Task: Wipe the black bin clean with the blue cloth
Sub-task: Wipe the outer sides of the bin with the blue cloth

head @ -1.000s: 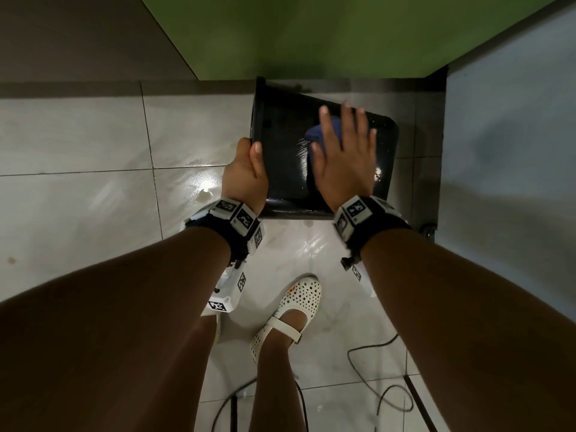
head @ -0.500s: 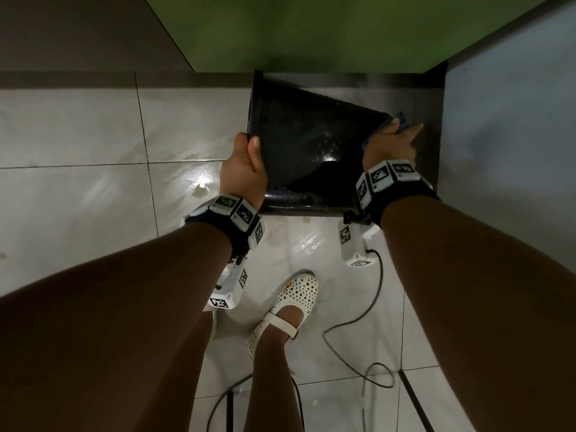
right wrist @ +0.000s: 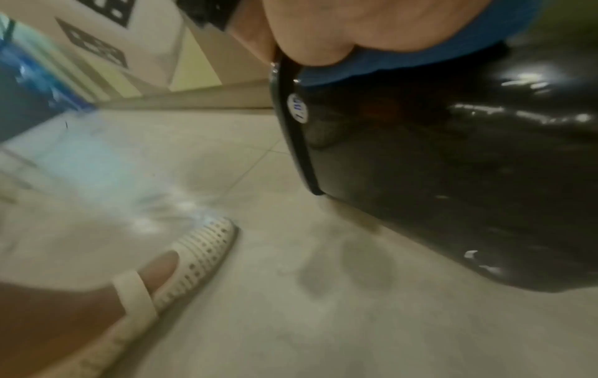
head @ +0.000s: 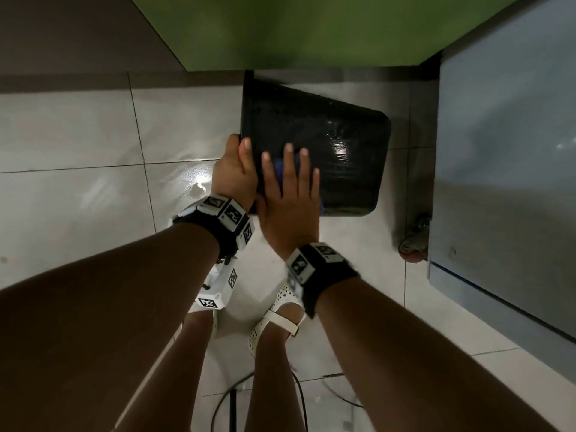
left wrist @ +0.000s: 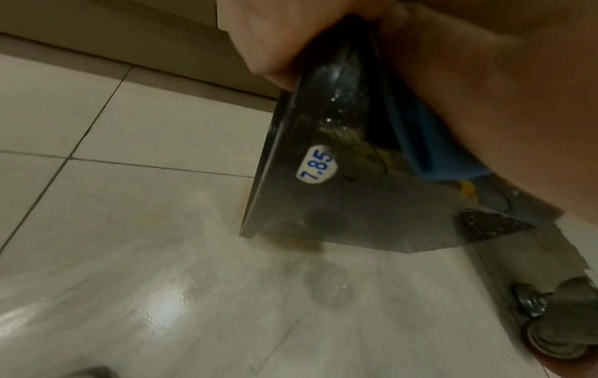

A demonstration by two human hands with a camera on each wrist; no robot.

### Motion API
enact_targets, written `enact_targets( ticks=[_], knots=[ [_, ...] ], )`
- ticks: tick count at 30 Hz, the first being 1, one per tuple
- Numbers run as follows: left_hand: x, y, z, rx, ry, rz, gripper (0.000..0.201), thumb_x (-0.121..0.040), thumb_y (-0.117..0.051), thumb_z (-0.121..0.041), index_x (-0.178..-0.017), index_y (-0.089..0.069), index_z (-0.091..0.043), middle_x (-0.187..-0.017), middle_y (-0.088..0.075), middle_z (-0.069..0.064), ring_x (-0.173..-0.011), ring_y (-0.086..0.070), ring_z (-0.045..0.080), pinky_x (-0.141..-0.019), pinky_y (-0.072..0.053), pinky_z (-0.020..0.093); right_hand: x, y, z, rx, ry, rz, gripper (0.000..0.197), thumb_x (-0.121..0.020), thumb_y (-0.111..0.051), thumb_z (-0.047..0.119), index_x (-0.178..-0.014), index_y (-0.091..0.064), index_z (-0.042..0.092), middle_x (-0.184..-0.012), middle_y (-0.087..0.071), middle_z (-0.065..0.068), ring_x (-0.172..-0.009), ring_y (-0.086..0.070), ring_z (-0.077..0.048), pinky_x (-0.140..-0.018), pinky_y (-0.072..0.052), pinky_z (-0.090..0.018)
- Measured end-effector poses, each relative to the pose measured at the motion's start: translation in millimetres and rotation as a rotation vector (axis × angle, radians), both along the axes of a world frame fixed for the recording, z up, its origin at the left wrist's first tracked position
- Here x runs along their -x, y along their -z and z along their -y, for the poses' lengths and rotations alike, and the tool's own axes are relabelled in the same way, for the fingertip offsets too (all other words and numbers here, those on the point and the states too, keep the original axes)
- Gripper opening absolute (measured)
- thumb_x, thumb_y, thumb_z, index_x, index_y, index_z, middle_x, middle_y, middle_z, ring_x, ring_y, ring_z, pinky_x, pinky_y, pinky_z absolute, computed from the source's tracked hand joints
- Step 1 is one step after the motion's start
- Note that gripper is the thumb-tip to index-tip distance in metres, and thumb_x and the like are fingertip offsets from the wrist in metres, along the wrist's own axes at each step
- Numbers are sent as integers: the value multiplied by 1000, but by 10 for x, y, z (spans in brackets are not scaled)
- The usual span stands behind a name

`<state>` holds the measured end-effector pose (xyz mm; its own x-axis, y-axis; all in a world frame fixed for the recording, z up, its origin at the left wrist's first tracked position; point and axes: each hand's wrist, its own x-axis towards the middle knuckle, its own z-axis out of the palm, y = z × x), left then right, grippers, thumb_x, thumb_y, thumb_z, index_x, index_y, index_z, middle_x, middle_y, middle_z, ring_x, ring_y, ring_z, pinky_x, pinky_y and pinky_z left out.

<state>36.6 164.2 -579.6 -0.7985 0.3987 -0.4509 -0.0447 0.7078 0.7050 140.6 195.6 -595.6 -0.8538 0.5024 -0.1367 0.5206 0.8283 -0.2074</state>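
The glossy black bin [head: 343, 145] is tipped on its side above the tiled floor, its rim to the left and its base to the right. My left hand [head: 233, 173] grips the rim at the near left, thumb over the outer wall. My right hand [head: 291, 185] lies flat on the bin's upper wall with fingers straight, pressing the blue cloth [head: 280, 165] under the palm. The cloth [left wrist: 433, 143] shows as a blue fold against the bin [left wrist: 340, 204], which bears a white price sticker [left wrist: 317, 163]. In the right wrist view the cloth [right wrist: 420, 56] sits between palm and bin [right wrist: 453, 166].
A grey cabinet [head: 511, 151] on a caster wheel [head: 413, 244] stands close on the right. A green wall [head: 296, 26] rises behind the bin. My foot in a white perforated shoe [head: 280, 313] is below the hands, with black cables [head: 230, 400] on the wet tiles.
My right hand has swept the cloth from the bin's far right end back to the near left part of the wall, beside my left hand. The left hand kept its grip on the rim.
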Motion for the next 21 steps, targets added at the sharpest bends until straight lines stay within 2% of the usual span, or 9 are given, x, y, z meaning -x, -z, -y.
enact_targets(
  ticks=[3,5,8,10,12,14,16,19,21],
  knots=[
    [9,5,17,9,16,-26,36,-99,-25,-29,-102,-46,0,-78,-52,13,-71,-49,27,-64,-39,33,-138,42,-293,-30,-139,-8,54,-92,-35,45,-140,-26,21,-145,-40,-18,-134,-35,-38,-107,-28,-54],
    [19,1,12,9,22,-33,36,-99,-25,-29,-102,-46,1,-80,-54,15,-72,-50,28,-66,-42,37,-175,81,-459,-38,-75,23,55,-92,-39,44,-140,-31,20,-144,-39,-20,-133,-34,-41,-106,-29,-55],
    [11,-15,18,30,48,-22,37,-99,-24,-29,-104,-45,0,-79,-51,12,-71,-48,27,-64,-40,34,-169,92,-580,-45,197,41,53,-95,-38,43,-142,-37,17,-146,-36,-22,-135,-31,-42,-107,-30,-56],
    [-5,-26,29,49,64,-23,37,-99,-22,-29,-106,-44,0,-79,-50,10,-70,-47,26,-63,-36,30,-143,35,-676,-25,452,78,57,-97,-27,45,-146,-27,18,-151,-25,-23,-140,-21,-41,-111,-24,-55],
    [-6,-30,35,68,66,-27,37,-100,-22,-29,-106,-44,0,-78,-50,10,-69,-46,26,-63,-32,29,-74,32,-787,84,790,160,60,-98,-21,47,-150,-8,20,-155,-8,-21,-143,-9,-39,-114,-14,-51],
    [-9,-32,20,63,61,-24,36,-100,-22,-29,-105,-44,-1,-75,-48,8,-68,-45,25,-62,-32,29,10,37,-869,134,1050,179,62,-98,-21,48,-150,-1,20,-155,-6,-20,-142,-12,-37,-114,-16,-49],
    [9,-84,14,49,68,-7,37,-100,-21,-31,-103,-44,-2,-72,-47,3,-70,-46,24,-64,-36,31,57,67,-881,102,1100,183,63,-98,-20,49,-150,-4,19,-154,-14,-22,-139,-22,-36,-111,-22,-47],
    [174,-116,11,46,57,146,43,-99,-22,-37,-106,-50,-5,-98,-59,8,-88,-51,21,-81,-40,30,30,103,-857,78,1084,144,63,-97,-20,49,-150,-7,18,-152,-20,-22,-137,-26,-35,-110,-26,-46],
    [393,-154,-72,3,-81,420,55,-94,-22,-52,-108,-55,-10,-109,-63,11,-96,-59,25,-88,-45,34,-10,124,-852,76,1083,130,62,-98,-24,47,-150,-7,18,-152,-20,-21,-138,-25,-34,-111,-25,-45]
  ],
)
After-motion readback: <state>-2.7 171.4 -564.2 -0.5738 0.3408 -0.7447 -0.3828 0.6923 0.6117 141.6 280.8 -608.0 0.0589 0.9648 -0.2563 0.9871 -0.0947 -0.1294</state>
